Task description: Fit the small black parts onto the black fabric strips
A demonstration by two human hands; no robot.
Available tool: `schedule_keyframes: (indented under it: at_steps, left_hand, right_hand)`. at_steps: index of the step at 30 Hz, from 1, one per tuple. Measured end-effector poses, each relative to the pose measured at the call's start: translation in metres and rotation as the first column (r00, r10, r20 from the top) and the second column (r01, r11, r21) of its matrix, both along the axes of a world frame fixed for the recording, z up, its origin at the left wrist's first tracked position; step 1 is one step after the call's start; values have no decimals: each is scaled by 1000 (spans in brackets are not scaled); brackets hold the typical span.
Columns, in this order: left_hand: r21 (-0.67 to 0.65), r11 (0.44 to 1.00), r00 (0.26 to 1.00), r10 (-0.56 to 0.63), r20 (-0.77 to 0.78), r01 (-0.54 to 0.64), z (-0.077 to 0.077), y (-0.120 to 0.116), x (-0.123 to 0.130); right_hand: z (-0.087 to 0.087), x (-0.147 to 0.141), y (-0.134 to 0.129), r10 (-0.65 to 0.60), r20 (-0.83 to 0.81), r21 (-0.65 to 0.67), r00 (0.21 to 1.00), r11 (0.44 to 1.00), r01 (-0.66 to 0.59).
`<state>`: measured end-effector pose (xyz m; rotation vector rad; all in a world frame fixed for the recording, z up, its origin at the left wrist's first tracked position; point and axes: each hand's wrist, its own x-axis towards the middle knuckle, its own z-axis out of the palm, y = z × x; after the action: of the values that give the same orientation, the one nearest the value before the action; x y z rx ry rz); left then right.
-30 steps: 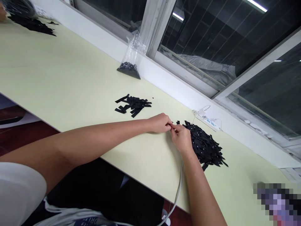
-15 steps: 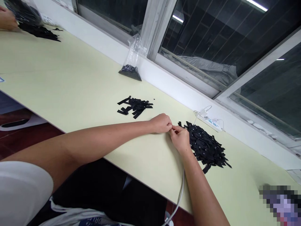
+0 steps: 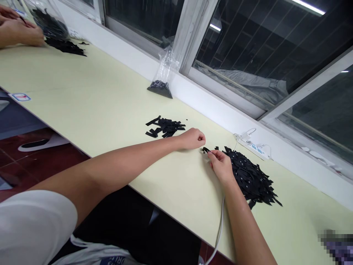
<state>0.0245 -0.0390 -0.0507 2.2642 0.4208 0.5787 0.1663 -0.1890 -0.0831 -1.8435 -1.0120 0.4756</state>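
Since half a second ago my hands have parted: left hand (image 3: 193,139) sits curled in a loose fist, apparently holding nothing, right hand (image 3: 220,165) pinches one black strip (image 3: 205,150) beside the big pile (image 3: 249,176). Small pile (image 3: 165,127) looks like finished pieces; I judge most work remains

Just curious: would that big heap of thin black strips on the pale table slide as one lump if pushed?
Probably not. The heap of thin black strips lies loose and criss-crossed, so it would likely scatter. The strips look flat and light; the right hand pinches one easily.
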Motion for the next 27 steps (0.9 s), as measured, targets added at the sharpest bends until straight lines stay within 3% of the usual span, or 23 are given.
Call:
schedule_keyframes:
  at_steps: [7,18,23,27]
  left_hand:
    - [-16,997,997,-73,41,73,-4,-2,2]
    - [31,980,969,-199,148,196,-3,-3,3]
    - [-127,983,961,-96,259,132,-5,-5,8]
    - [-336,940,954,49,295,56,-8,2,13]
  right_hand:
    - [0,6,-2,37,-72,57,997,998,-33]
    - [10,8,-7,-38,-91,128,995,991,50]
    - [9,12,-9,-19,-209,167,978,984,55]
    - [11,10,-9,-31,-302,204,953,974,96]
